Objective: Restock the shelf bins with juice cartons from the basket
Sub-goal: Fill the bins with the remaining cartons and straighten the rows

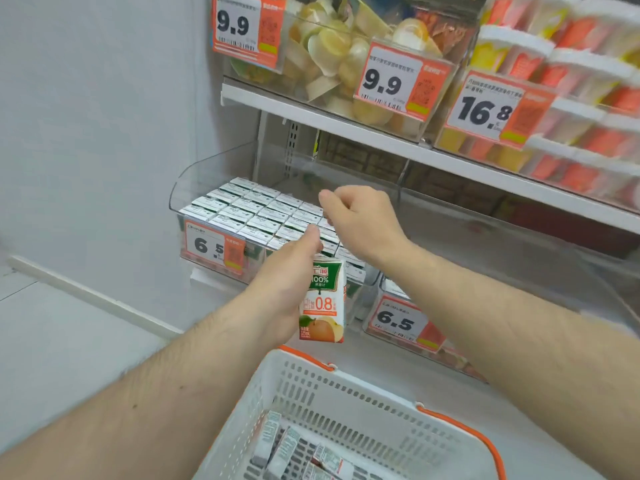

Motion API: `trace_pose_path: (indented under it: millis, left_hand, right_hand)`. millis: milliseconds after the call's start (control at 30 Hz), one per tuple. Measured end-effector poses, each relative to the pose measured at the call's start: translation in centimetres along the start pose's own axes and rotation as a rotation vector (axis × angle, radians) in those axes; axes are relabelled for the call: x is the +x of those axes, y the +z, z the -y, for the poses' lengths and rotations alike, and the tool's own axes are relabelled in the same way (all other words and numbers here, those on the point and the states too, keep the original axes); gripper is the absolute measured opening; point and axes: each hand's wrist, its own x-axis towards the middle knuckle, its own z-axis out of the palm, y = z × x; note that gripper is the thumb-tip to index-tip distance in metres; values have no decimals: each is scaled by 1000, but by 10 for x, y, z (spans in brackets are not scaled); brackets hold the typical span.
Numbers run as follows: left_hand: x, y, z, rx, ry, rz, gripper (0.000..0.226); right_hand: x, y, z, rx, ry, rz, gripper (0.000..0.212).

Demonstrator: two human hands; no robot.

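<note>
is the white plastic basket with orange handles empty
No, several small juice cartons lie in the bottom of the white plastic basket, below the white and green carton held by the left hand.

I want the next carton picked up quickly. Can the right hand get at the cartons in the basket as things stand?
Probably yes. The right hand holds nothing above the bin; the basket is open-topped, its cartons uncovered.

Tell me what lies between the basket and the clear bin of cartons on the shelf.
In the head view, the left hand holding a juice carton upright lies between the basket and the clear bin; below the carton, only bare floor shows.
</note>
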Motion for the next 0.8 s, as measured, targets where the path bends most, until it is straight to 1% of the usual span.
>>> trace_pose_path:
  millis: [33,100,167,267,333,367,400,433,467,500,533,567,633,700,800]
  left_hand:
    - [-4,5,2,18,11,22,36]
    - [-12,14,8,36,36,59,44]
    - [-16,21,15,57,50,78,51]
    - [-27,34,26,89,50,123,49]
    - [-31,40,32,62,65,191,42]
    - [-32,43,36,52,97,221,39]
    - [-30,43,40,65,149,242,38]
    - [-28,41,45,113,203,254,42]
    - [-26,39,50,200,255,273,50]
    - [-26,37,55,290,294,298,55]
    - [-25,36,61,378,326,316,53]
    - [-25,38,67,439,356,319,47]
    - [-24,45,76,516,423,276,36]
    - [-21,56,81,635,506,224,37]
    - [-16,74,88,770,638,210,38]
  right_hand:
    - [-23,-9,1,59,10,7,48]
    - [-64,-24,-3,175,72,85,48]
    - [-91,-32,-11,262,157,187,40]
    - [-113,-39,-32,180,155,247,21]
    - [-123,-44,-43,214,169,228,21]
    - [-127,-49,-47,318,211,209,22]
    - [-131,-54,-51,476,271,179,21]
    - [-135,-60,-55,643,336,160,19]
    - [-138,-65,-59,777,385,147,15]
    - [-141,-71,-64,833,407,140,13]
    - [-144,-75,-71,853,417,134,12]
    - [-147,-79,-77,859,420,126,11]
    - [-152,-86,-86,856,420,113,13]
    - [-154,-91,-90,809,456,98,16]
    - [-150,-95,-99,662,497,13,36]
